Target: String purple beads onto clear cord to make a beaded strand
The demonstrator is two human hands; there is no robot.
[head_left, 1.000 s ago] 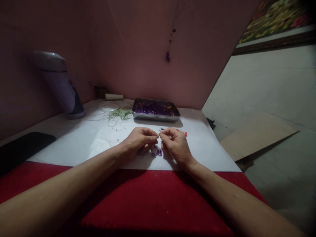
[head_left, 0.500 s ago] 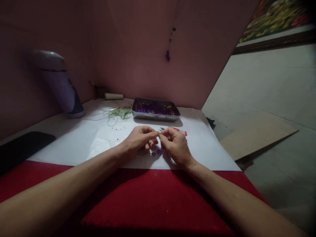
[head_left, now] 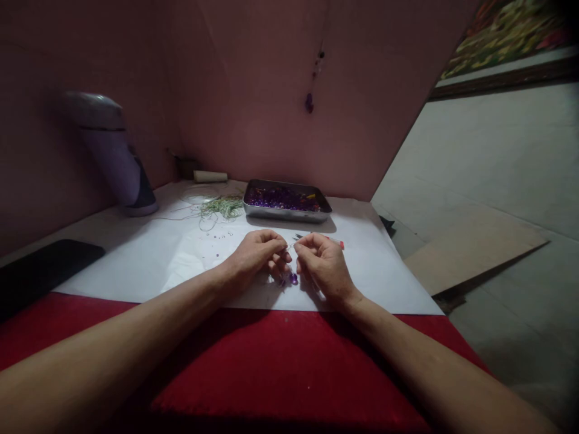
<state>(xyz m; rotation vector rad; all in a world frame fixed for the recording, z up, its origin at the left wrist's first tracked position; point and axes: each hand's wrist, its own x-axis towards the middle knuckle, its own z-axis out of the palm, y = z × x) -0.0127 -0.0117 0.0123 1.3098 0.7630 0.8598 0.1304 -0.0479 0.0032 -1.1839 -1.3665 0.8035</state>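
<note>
The left hand (head_left: 257, 256) and the right hand (head_left: 324, 265) are pinching a thin pale strand (head_left: 290, 246) between their fingertips, toward the front edge of the white-covered tabletop (head_left: 389, 277); glossy purple beads (head_left: 294, 278) are showing just below; a shallow silver metal tray (head_left: 289, 214) is sitting near the far edge

Seeing a lilac bottle (head_left: 113, 160) standing at the left, close by the pink wall (head_left: 239, 90). Making out a pale roll (head_left: 210, 176) lying towards the back corner. Spotting a flat black object (head_left: 49, 271) resting at the left, near the border between white sheet (head_left: 380, 265) and red cloth (head_left: 253, 367). Noticing a brown board (head_left: 479, 247) lying over pale tiles (head_left: 497, 337) at the right, below a framed picture (head_left: 511, 42) running out of view.
</note>
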